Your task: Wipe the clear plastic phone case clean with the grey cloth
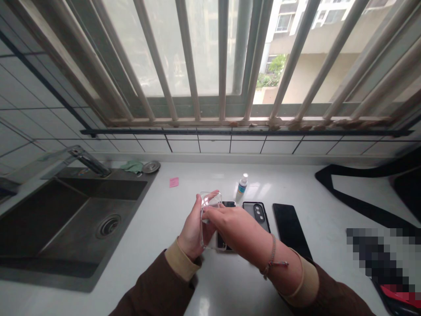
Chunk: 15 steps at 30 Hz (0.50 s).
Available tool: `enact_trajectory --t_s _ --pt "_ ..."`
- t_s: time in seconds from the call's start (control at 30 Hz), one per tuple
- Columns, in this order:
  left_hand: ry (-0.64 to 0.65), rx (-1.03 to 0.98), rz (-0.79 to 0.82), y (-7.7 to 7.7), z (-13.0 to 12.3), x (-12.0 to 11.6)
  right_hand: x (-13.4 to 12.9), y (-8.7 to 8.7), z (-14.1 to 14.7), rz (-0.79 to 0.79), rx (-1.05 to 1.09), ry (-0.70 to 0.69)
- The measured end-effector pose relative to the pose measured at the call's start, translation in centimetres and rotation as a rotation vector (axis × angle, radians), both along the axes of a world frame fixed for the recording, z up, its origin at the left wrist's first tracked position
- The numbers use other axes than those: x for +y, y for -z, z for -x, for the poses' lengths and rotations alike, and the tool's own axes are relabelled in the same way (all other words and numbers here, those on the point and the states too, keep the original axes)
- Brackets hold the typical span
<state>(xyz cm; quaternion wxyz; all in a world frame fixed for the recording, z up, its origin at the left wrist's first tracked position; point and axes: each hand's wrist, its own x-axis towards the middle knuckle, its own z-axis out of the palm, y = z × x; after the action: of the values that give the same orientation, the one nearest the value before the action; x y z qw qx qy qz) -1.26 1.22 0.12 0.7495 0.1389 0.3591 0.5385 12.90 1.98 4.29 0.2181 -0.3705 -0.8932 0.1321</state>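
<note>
My left hand (193, 230) holds a clear phone case (210, 198) upright above the counter, with its thumb along the case's left edge. My right hand (225, 221) reaches across, its fingers bent together inside the case. Whatever those fingertips hold, if anything, is hidden. Behind the right hand lies a dark phone (230, 204), mostly covered from view. Just right of it are a dark-edged phone case (249, 209) with a camera cutout and a flat black phone (290, 226), partly behind my forearm. A small white-capped bottle (242, 185) stands beyond my hands.
A pink sticky note (174, 182) lies on the white counter (144, 245). On the left are a sink (74, 219), a faucet (90, 161), a green cloth (132, 166) and a metal drain cover (151, 167). A black strap (332, 186) lies at the right. Window bars rise behind.
</note>
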Motion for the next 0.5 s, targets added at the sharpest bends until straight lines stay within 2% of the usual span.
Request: enact_trajectory --t_s 0.17,0.33,0.43,0.5 --pt "-0.054 -0.001 -0.016 -0.1 0.7 0.4 -0.8 -2.0 -0.6 0.087 -0.177 -0.106" --pt "-0.098 -0.015 -0.032 -0.2 0.5 0.6 -1.1 -3.3 -1.7 0.252 -0.053 -0.14" --pt "-0.098 -0.011 -0.021 -0.1 0.3 0.5 -0.5 -3.3 -2.5 0.358 0.107 -0.059" --pt "-0.073 -0.017 -0.056 0.1 0.2 0.5 -0.1 -3.2 -3.0 0.349 0.199 0.109"
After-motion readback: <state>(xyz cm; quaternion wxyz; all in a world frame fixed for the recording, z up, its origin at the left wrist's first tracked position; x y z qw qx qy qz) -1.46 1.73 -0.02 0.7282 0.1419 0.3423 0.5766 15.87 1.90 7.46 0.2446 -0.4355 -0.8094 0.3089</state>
